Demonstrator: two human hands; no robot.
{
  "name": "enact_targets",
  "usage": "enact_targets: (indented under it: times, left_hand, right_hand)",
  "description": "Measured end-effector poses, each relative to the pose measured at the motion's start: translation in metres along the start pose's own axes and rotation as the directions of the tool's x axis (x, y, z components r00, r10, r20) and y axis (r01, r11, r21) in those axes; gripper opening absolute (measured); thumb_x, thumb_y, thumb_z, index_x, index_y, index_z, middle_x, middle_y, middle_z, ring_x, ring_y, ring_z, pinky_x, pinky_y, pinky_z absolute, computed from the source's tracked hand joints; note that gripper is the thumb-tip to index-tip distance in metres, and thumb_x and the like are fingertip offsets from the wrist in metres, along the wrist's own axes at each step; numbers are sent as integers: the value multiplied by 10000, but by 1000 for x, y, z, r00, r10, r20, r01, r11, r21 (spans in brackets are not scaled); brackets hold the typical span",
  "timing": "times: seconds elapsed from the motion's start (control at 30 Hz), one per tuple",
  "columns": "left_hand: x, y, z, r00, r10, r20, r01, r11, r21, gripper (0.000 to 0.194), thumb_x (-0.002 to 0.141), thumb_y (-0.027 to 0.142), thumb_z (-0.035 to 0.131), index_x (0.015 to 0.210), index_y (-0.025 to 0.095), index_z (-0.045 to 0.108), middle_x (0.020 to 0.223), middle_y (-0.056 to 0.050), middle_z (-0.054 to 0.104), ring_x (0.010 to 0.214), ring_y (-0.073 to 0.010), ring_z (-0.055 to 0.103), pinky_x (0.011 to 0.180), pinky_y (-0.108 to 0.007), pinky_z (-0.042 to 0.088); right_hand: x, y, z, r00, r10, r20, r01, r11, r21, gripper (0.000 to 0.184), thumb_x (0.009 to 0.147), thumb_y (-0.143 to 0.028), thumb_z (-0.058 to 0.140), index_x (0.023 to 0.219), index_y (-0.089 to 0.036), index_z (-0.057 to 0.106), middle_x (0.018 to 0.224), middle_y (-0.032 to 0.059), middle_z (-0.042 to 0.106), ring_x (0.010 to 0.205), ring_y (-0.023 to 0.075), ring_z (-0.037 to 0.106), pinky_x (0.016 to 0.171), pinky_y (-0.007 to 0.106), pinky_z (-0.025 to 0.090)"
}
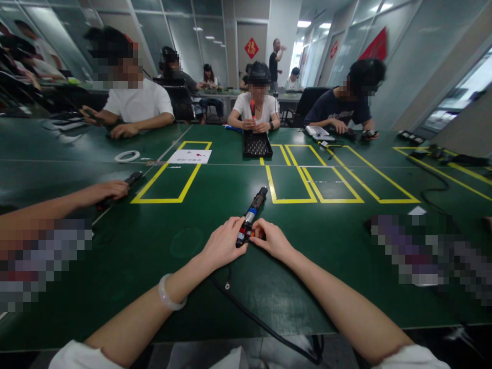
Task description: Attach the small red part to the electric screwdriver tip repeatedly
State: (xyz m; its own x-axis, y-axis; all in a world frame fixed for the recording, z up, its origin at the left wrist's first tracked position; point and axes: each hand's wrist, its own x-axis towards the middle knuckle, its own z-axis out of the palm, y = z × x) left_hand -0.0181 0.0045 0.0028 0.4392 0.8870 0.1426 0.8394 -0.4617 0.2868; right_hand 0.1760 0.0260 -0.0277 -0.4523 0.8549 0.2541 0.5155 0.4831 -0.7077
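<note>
In the middle of the head view lies an electric screwdriver, its bit pointing away from me. Part of its casing is off, so a silver and blue motor section and small red parts show. My left hand grips its rear end from the left, fingers on top and thumb below. At the right side, my right hand is closed in a pinch on the rear of the screwdriver, by a small orange-red part. A black cable with a small metal ring terminal close to it runs toward the table's front edge.
The green table carries yellow tape rectangles. Beyond are a black tray, a white sheet and a white ring. A co-worker's hand holds a dark tool on the left. Several people sit around.
</note>
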Motion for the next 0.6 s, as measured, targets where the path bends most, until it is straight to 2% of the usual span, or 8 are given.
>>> enact_targets:
  times: [0.33, 0.6]
  left_hand:
    - [2, -1, 2, 1000, 9, -9, -9, 1000, 28, 639, 804, 395, 544, 1384, 219, 340, 1289, -125, 478, 1093, -263, 550, 913, -384, 472]
    - [6, 7, 3, 998, -31, -54, 35, 996, 84, 592, 855, 531, 481, 1362, 245, 373, 1214, -119, 502, 1059, -262, 546, 837, -372, 480]
  right_hand:
    - [-3, -1, -3, 998, -52, 31, 49, 995, 83, 19, 857, -179, 596, 862, -189, 581, 794, 16, 627, 718, 152, 588, 688, 260, 452]
    - [-2, 1, -3, 996, -89, 3, 89, 995, 42, 28, 874, -181, 579, 855, -194, 595, 831, 29, 627, 773, 168, 576, 720, 274, 443]
